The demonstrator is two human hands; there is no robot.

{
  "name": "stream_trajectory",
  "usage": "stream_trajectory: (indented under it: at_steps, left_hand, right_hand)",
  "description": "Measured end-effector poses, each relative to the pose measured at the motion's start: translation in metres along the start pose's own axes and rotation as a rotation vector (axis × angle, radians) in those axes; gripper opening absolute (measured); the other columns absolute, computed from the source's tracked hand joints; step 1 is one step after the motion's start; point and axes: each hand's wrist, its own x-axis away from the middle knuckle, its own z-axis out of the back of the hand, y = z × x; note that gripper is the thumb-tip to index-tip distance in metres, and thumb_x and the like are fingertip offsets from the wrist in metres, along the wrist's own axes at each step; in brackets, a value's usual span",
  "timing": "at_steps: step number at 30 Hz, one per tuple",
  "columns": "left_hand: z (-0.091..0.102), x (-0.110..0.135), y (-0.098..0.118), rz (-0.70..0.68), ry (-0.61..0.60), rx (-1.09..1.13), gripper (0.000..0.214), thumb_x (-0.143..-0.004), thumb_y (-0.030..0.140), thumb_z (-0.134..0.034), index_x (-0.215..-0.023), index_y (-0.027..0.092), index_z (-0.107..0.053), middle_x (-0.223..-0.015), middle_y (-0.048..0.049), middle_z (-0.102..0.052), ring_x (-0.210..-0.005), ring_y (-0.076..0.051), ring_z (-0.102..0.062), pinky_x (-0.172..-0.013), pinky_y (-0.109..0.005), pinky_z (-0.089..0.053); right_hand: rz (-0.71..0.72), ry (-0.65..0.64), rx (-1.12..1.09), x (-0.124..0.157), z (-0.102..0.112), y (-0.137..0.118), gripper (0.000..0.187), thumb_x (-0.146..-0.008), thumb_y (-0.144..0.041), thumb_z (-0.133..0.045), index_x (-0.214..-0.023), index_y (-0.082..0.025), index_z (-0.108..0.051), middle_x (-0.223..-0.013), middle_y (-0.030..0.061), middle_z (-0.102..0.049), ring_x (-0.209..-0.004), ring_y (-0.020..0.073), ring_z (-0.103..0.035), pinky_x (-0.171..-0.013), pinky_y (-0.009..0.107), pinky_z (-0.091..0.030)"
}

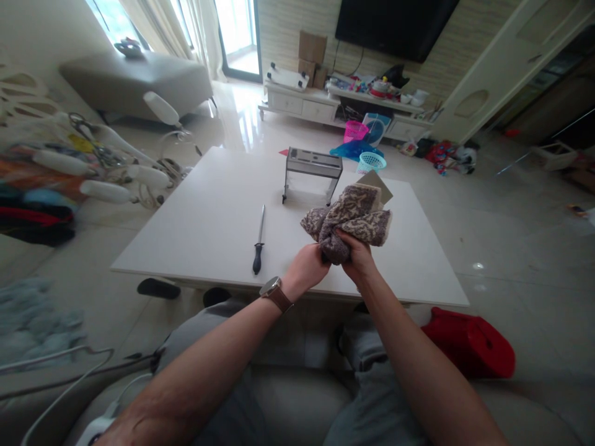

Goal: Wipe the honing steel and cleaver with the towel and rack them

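A brown and beige patterned towel (356, 214) is bunched up over the near right part of the table. The broad flat grey blade of what looks like a cleaver (377, 186) sticks out beyond the cloth; the rest is covered. My left hand (310, 267) is closed at the near end of the bundle, where a bit of dark handle shows. Wrapped around the towel's right side, my right hand (357, 253) presses the cloth with its thumb on top. A sharpening steel (259, 248) with a black handle lies to the left of my hands.
A clear-sided box with a grey top (312, 162) stands towards the back of the white table (186, 229). Beyond are a light blue basket (372, 162) and a pink basket (355, 131). Something red (469, 344) sits by my right leg. Lamp arms (109, 191) hang at left.
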Motion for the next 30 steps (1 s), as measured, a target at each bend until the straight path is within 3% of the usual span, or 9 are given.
stream_trajectory:
  at_steps: [30]
  left_hand:
    - [0.0001, 0.0016, -0.0003, 0.005, -0.016, 0.021, 0.019, -0.086, 0.017, -0.063, -0.092, 0.014, -0.08, -0.101, -0.0163, -0.081, -0.098, -0.028, -0.077, -0.076, -0.029, -0.053]
  right_hand:
    - [0.01, -0.017, 0.006, 0.0005, 0.0035, 0.0016, 0.039, -0.048, -0.017, -0.095, -0.083, -0.018, -0.076, -0.089, 0.0025, -0.082, -0.09, 0.0215, -0.077, -0.085, 0.033, -0.067]
